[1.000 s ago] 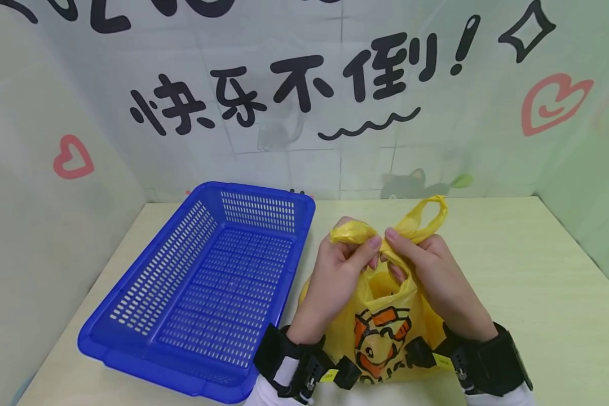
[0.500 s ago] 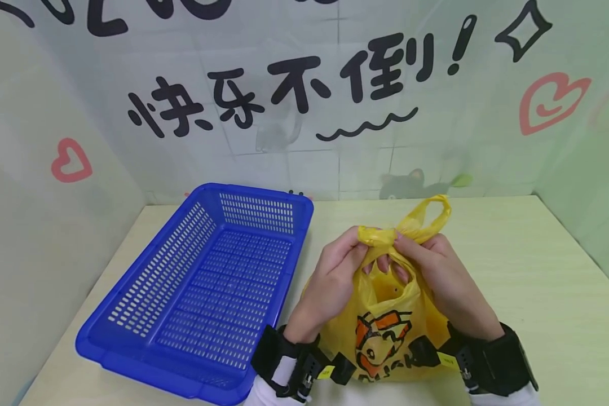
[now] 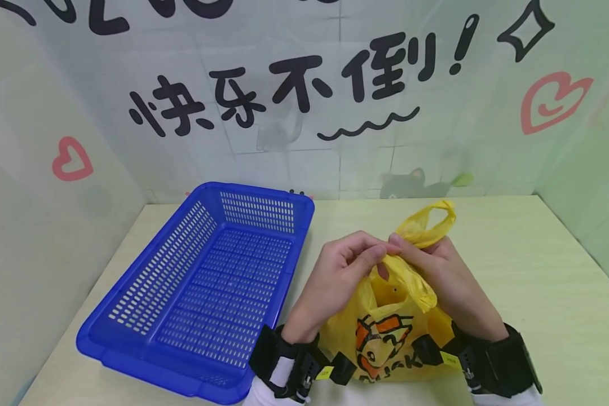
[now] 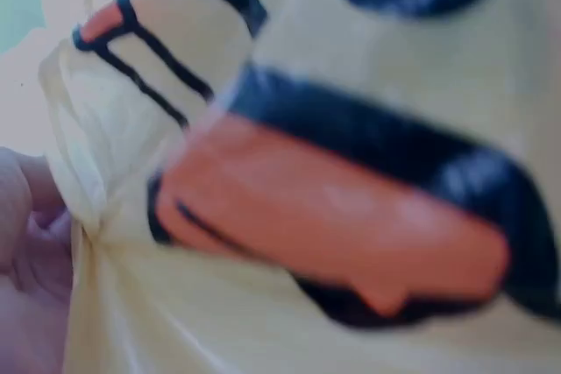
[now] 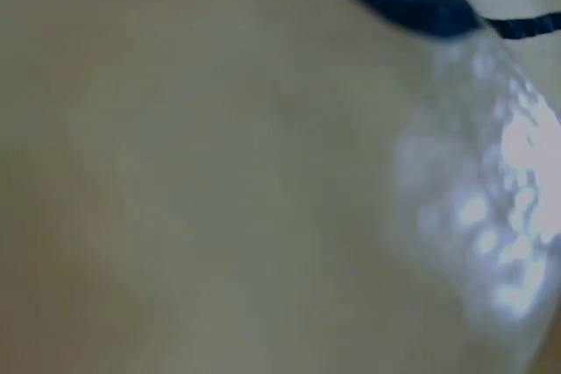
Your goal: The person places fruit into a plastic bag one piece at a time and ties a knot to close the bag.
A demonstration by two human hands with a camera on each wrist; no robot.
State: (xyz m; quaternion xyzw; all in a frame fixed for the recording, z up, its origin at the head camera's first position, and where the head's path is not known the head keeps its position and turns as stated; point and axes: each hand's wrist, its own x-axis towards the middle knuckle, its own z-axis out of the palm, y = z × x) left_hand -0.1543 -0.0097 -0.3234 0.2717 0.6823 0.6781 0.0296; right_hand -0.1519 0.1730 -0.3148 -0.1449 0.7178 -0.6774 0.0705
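Observation:
A yellow plastic bag (image 3: 337, 338) with an orange and black cartoon print stands upright, right of centre in the head view. Its mouth gapes a little below the handles. My left hand (image 3: 337, 276) pinches the bag's gathered top between thumb and fingers. Touching it there, my right hand (image 3: 449, 276) grips the base of one handle, whose loop (image 3: 428, 225) sticks up to the right. The other handle's end (image 3: 423, 293) hangs down over the front. Blurred print on the bag (image 4: 333, 208) fills most of the left wrist view; its pale side (image 5: 263, 172) fills the right wrist view.
A blue plastic basket (image 3: 294, 282) with slotted walls stands left of the bag, close to my left forearm. Both sit on a pale wooden table (image 3: 538, 293). A printed wall covering (image 3: 304, 169) rises behind the table and along its sides.
My left hand shifted right towards the right hand, then its fingers changed hold. The left handle's end, earlier up at the left hand, now droops over the bag's front right.

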